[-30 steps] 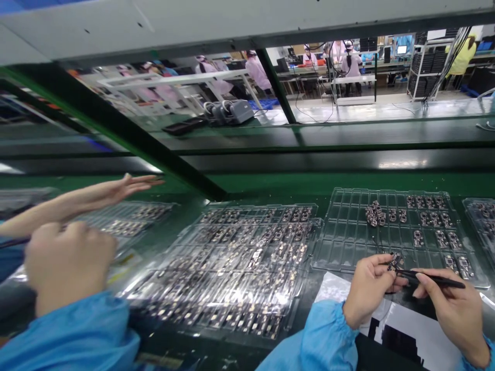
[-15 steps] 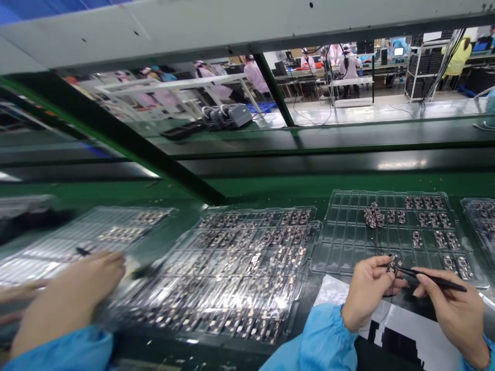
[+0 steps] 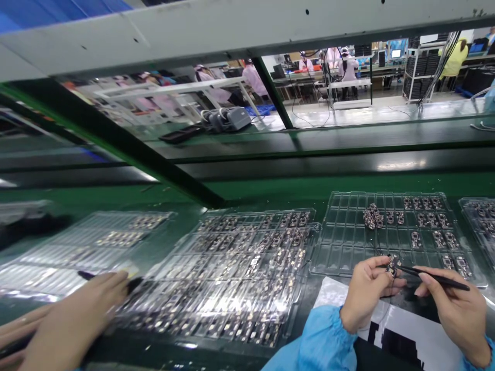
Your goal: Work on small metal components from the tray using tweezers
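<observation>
Green counter carries everything: at its near right edge the left hand pinches a small circuit board (raised for access), the right hand grips black tweezers touching it; beyond, a partly filled tray.

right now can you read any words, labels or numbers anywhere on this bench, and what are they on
No text can be read.
White sheet under the hands: black printed blocks only, no letters legible.
Small boards in the clear tray: markings too small to read.
Monitor in the far room: too blurred to read.
</observation>
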The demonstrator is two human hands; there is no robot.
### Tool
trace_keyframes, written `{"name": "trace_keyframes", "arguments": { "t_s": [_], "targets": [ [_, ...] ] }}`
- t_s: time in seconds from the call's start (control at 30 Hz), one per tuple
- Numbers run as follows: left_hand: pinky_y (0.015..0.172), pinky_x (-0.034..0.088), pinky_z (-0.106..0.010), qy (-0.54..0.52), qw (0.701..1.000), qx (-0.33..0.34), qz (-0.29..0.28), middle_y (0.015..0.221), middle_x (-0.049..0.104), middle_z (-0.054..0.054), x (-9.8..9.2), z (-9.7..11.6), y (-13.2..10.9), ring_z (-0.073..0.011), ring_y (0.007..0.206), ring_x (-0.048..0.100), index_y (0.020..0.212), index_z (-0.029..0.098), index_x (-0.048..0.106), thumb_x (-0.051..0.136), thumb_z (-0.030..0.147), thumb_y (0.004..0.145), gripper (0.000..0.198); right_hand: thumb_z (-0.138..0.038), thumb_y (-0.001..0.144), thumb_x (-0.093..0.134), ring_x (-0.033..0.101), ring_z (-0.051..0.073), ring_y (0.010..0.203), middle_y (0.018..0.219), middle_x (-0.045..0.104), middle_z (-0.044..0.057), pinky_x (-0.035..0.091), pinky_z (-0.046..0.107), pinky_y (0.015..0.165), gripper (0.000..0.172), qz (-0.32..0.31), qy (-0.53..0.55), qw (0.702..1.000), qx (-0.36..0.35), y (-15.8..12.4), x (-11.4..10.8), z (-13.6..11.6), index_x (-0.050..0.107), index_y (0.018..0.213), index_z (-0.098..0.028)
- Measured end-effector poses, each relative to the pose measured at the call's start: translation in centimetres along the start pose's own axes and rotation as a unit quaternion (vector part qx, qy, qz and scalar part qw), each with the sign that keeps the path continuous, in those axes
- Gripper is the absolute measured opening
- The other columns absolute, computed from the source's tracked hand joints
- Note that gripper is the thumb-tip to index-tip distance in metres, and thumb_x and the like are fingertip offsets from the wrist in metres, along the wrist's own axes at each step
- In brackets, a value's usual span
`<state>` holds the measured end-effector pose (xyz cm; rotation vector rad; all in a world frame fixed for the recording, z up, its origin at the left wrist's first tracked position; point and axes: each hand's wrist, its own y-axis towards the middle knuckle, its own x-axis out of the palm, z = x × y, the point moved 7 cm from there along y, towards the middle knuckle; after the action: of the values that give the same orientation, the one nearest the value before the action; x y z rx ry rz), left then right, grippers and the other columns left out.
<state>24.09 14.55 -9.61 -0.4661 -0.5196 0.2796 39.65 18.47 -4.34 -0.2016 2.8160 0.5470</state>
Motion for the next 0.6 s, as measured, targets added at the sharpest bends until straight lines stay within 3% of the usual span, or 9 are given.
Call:
{"name": "trace_keyframes", "arguments": {
  "t_s": [0.2,0.6],
  "targets": [
    [0.062,0.051,-0.028,0.008,1.000,0.013,-0.002,0.081,0.068,-0.012,0.1,0.6,-0.2,-0.0196,0.066,0.067,0.112,0.008,0.042,0.063,0.014,0.068,0.049,-0.034,0.085,0.062,0.062,0.014,0.055,0.062,0.065,-0.001,0.052,0.014,0.055,0.017,0.077,-0.022,0.997,0.020,0.2,-1.6,-0.2,0.068,0.091,-0.019],
    [0.065,0.051,-0.030,0.045,0.996,0.071,-0.025,0.083,0.067,-0.010,0.1,1.5,-0.2,-0.0198,0.067,0.066,0.117,0.009,0.040,0.073,0.034,0.065,0.066,-0.038,0.083,0.063,0.060,0.015,0.053,0.060,0.064,0.000,0.051,0.016,0.055,0.020,0.014,0.067,0.994,0.087,-0.4,-0.1,0.8,0.069,0.088,-0.020]
  ]
}}
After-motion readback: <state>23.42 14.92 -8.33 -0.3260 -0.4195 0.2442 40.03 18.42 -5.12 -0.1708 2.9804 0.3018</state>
